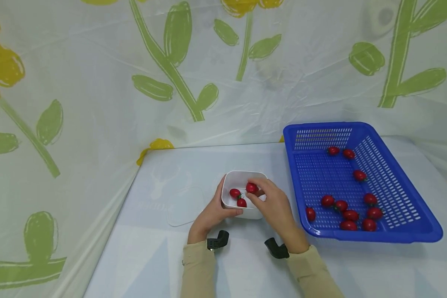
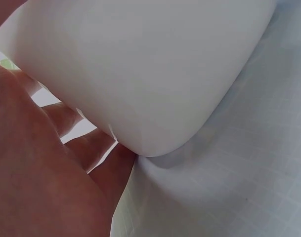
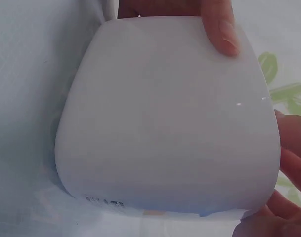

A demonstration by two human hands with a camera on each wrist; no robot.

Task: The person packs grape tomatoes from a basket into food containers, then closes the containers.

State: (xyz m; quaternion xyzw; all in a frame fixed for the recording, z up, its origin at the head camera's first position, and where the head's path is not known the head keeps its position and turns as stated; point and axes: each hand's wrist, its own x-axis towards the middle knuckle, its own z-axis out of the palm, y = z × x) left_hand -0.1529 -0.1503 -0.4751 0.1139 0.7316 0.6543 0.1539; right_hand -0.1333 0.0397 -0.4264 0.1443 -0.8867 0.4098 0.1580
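In the head view a white square plastic box [image 1: 251, 213] sits tilted on the table. My left hand [image 1: 212, 213] grips its left side, thumb over the front wall; in the left wrist view the fingers [image 2: 93, 145] lie along the box's side. Two red cherry tomatoes lie inside, one [image 1: 234, 193] behind the other [image 1: 241, 203]. Over the box's right part, my right hand [image 1: 277, 205] pinches another cherry tomato [image 1: 251, 188] between thumb and fingers. From the right wrist, the box wall [image 3: 165, 113] hides that tomato.
To the right stands a blue plastic basket [image 1: 295, 182] with several cherry tomatoes spread over its floor. A clear flat lid [image 1: 186, 207] lies left of the box. Behind the table hangs a white curtain [image 1: 108, 82] with a leaf and flower print.
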